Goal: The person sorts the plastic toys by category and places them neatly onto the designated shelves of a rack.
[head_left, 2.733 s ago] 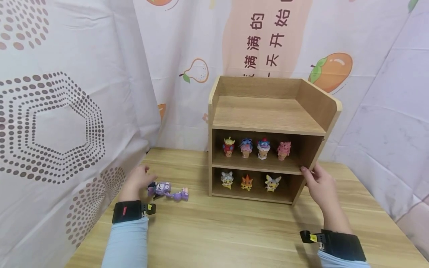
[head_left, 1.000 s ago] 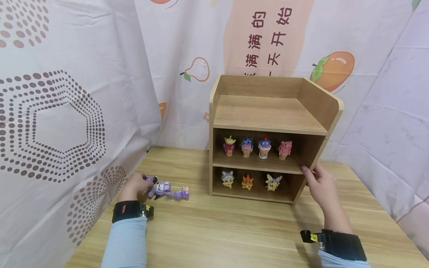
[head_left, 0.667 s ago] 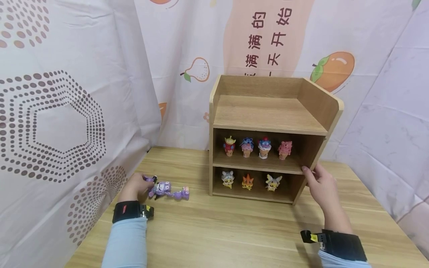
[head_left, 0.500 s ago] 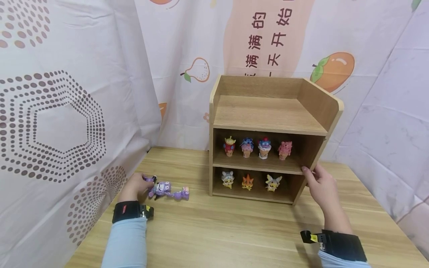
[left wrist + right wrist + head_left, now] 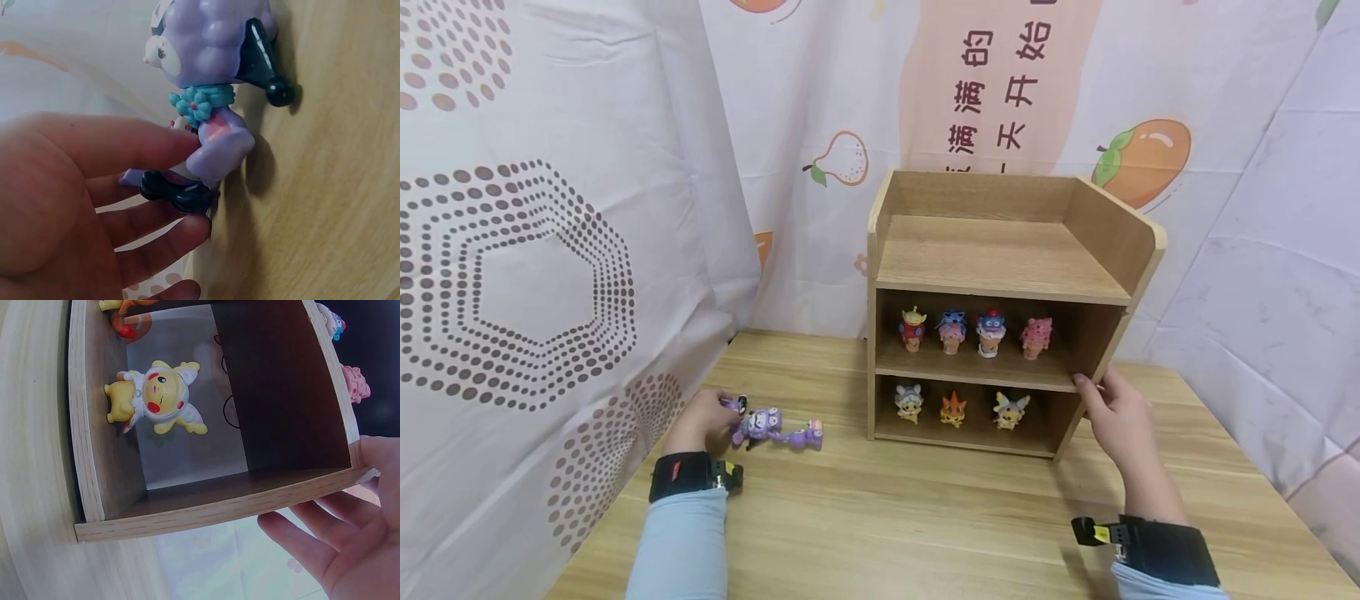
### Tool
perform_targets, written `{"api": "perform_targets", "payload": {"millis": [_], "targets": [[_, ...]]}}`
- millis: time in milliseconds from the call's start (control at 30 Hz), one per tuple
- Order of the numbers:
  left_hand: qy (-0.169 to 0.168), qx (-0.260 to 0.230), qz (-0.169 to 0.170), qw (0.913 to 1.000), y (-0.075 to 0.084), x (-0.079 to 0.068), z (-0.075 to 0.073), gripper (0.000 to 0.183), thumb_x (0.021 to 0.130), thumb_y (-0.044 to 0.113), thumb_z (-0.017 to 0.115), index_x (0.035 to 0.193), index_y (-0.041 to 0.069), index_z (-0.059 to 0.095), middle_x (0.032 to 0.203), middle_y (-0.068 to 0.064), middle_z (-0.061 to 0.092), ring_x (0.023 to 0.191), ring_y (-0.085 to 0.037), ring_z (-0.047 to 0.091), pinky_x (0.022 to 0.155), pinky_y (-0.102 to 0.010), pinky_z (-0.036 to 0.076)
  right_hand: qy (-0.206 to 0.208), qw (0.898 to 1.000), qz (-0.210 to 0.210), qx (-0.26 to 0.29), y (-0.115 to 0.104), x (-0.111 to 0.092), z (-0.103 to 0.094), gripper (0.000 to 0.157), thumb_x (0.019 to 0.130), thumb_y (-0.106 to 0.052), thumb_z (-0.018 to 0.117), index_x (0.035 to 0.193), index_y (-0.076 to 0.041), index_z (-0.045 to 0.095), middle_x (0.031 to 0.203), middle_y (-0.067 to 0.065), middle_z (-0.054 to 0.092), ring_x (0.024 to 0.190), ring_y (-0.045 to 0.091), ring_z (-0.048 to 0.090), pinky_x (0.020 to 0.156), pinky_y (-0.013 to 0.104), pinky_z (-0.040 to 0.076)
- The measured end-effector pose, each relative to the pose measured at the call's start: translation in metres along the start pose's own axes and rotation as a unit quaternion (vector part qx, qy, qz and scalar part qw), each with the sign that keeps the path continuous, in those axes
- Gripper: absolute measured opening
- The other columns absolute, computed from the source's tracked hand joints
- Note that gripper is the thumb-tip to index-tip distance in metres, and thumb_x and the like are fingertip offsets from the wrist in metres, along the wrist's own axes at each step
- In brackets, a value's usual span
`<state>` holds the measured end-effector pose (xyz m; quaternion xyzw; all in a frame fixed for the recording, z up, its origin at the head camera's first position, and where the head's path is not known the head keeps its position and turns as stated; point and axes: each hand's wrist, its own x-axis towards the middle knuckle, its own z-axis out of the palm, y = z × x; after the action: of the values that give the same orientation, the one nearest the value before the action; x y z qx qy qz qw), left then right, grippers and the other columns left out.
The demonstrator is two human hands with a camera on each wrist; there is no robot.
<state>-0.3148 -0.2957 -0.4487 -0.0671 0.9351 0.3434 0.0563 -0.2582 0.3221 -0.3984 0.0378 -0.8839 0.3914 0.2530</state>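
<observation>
At the table's left, my left hand (image 5: 702,417) holds a small purple-and-black figurine (image 5: 176,190) between thumb and fingers; part of it is hidden. Against it lies a purple figurine (image 5: 215,40) with a teal flower collar and black ball-tipped points. Another purple figurine (image 5: 805,434) lies just to the right. My right hand (image 5: 1116,414) grips the right side panel of the wooden shelf (image 5: 1000,254), thumb on its front edge and fingers round the outside. In the right wrist view, a yellow figurine in a white hood (image 5: 156,397) stands in the lower compartment.
The middle compartment holds several figurines on cone bases, among them a pink one (image 5: 1036,337). An orange figurine (image 5: 952,408) and a grey-hooded one (image 5: 908,402) stand below. Patterned cloth (image 5: 820,100) hangs behind and beside the wooden table (image 5: 880,517).
Since the earliest frame, my left hand has come down and its fingers have closed on the figurine at the left. My right hand has stayed on the shelf's side.
</observation>
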Motion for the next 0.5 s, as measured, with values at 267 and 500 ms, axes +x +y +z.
{"api": "perform_targets", "payload": {"millis": [267, 500], "targets": [[0.006, 0.005, -0.002, 1.0, -0.0017, 0.0021, 0.0031, 0.049, 0.09, 0.008, 0.067, 0.133, -0.011, 0.055, 0.121, -0.029, 0.062, 0.113, -0.042, 0.057, 0.102, -0.057, 0.042, 0.001, 1.0, -0.005, -0.001, -0.0003, -0.0004, 0.0, 0.045, 0.107, -0.032, 0.052, 0.139, -0.001, 0.057, 0.13, 0.032, 0.06, 0.112, 0.05, 0.063, 0.062, 0.01, 0.05], [0.02, -0.027, 0.003, 0.9994, 0.0035, -0.0011, 0.0022, 0.044, 0.09, 0.014, 0.072, 0.126, -0.009, 0.059, 0.112, -0.023, 0.066, 0.108, -0.04, 0.06, 0.101, -0.057, 0.043, 0.002, 1.0, -0.005, -0.003, -0.0006, -0.0014, -0.0006, 0.044, 0.107, -0.032, 0.052, 0.137, 0.0, 0.058, 0.13, 0.032, 0.06, 0.112, 0.049, 0.063, 0.062, 0.01, 0.049]]}}
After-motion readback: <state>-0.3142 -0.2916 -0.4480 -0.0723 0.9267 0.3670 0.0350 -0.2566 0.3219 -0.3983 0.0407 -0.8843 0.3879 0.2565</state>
